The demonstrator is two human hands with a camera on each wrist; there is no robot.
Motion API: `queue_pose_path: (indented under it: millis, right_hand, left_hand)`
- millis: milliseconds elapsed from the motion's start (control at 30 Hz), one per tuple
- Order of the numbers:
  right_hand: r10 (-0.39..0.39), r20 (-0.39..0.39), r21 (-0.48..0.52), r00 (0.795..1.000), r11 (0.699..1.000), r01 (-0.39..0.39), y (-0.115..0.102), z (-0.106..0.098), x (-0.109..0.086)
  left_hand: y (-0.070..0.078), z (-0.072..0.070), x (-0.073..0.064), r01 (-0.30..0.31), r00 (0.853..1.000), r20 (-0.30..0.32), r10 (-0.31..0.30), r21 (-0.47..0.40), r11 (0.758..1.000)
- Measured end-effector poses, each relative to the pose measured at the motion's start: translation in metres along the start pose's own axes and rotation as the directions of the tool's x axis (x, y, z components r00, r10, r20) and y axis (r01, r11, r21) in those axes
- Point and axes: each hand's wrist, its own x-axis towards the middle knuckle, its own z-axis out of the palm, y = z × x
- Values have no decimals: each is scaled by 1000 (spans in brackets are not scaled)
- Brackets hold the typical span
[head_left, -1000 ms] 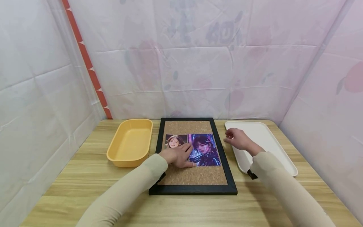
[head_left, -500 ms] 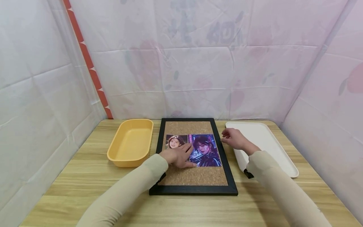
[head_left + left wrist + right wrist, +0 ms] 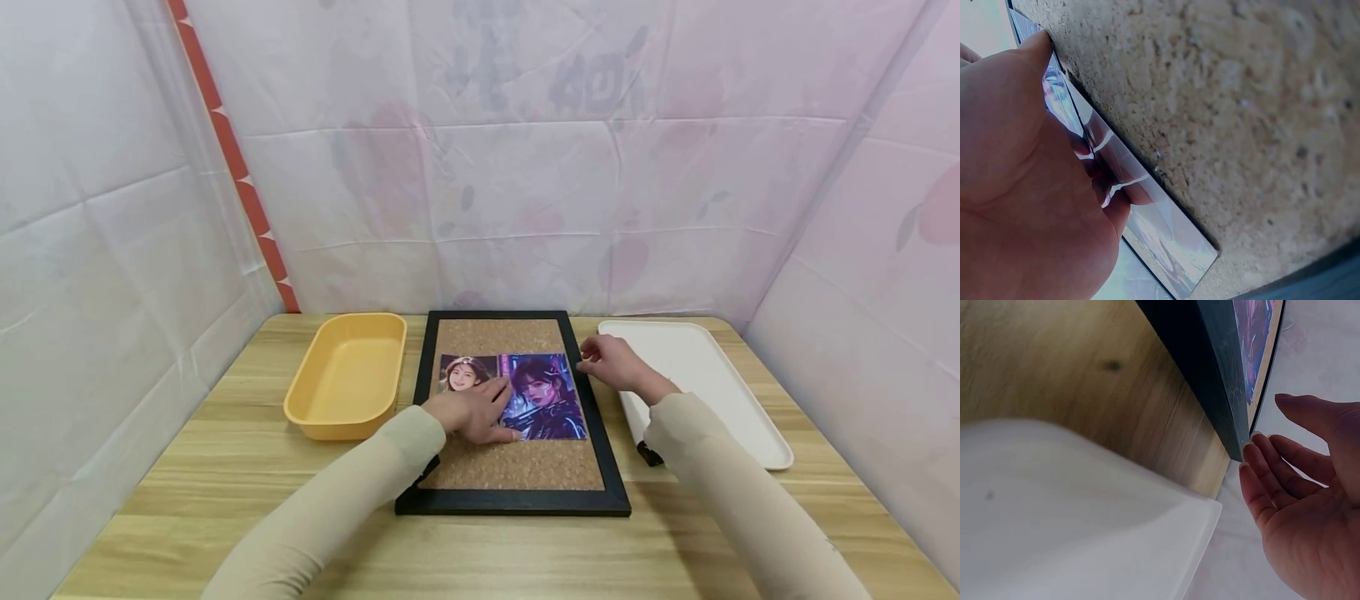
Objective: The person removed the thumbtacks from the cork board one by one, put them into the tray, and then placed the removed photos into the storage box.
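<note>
A cork board [image 3: 517,468] in a black frame [image 3: 521,502] lies on the table, with two glossy picture prints side by side on it. The left print [image 3: 459,377] shows a smiling portrait; the right print [image 3: 551,408] is a purple-blue illustration. My left hand [image 3: 476,412] rests flat across both prints at their shared edge, hiding much of the left one. In the left wrist view, its thumb and fingertips touch the glossy surface. My right hand [image 3: 618,367] hovers by the frame's right side, fingers loosely bent. The right wrist view shows nothing between its thumb and fingers [image 3: 1257,481].
Left of the board stands a deep yellow tray [image 3: 296,412]. A shallow white tray [image 3: 712,375] lies to the right, partly under my right forearm. White patterned cloth [image 3: 517,183] hangs behind and on both sides of the wooden table [image 3: 187,467].
My right hand has moved a little left, from over the white tray to the frame's right edge. The left hand and both prints have stayed in place.
</note>
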Motion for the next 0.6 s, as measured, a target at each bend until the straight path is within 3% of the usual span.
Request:
queue_pose_path:
  millis: [600]
  right_hand:
    - [-21, -21, -18, 1000, 1000, 21, -3, 11, 20]
  left_hand:
    - [0, 0, -1, 2, 1000, -2, -2, -10, 1000]
